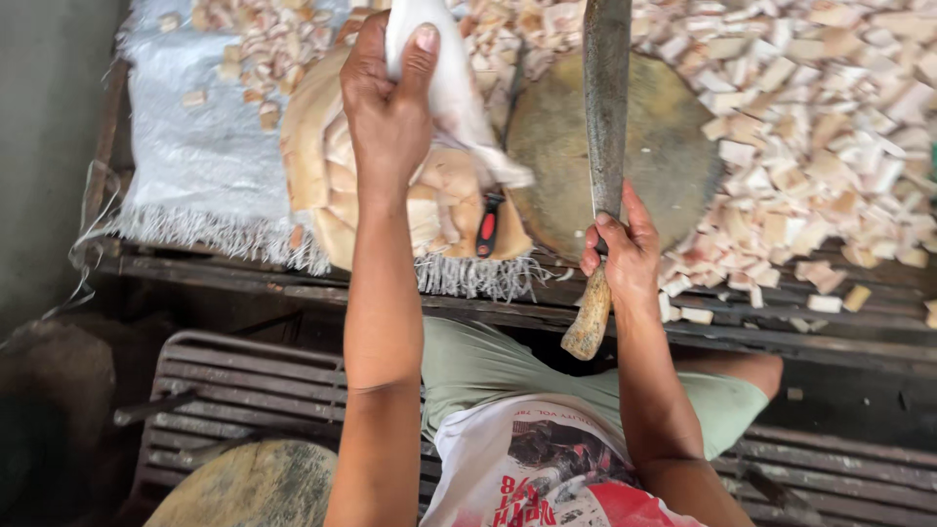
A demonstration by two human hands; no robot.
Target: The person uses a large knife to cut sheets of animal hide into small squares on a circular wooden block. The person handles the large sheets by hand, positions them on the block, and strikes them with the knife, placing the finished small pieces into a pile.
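Already, a broad heap of small pale cream-and-pink cut cubes (810,127) covers the right and far side of the bench, which suggests that much of the chopping is done; a stack of large uncut tan slabs (332,176) lies on the white woven sack cloth (205,137) to the left, so a good share appears to remain. Your left hand (390,107) is closed around a long pale whitish strip of the same material (449,88), lifted above the slabs, with its lower end hanging down toward the near-left edge of the round, dark, worn wooden chopping block (673,146). Your right hand (625,249) is wrapped around the pale horn-coloured handle (590,317) of a long grey metal cleaver (607,98), whose blade stands over the block's middle, pointing away from you. The strip thus sits just left of the blade, apart from it, not yet laid on the block. A small red-and-black handled tool (488,224) rests on the slabs beneath the strip.
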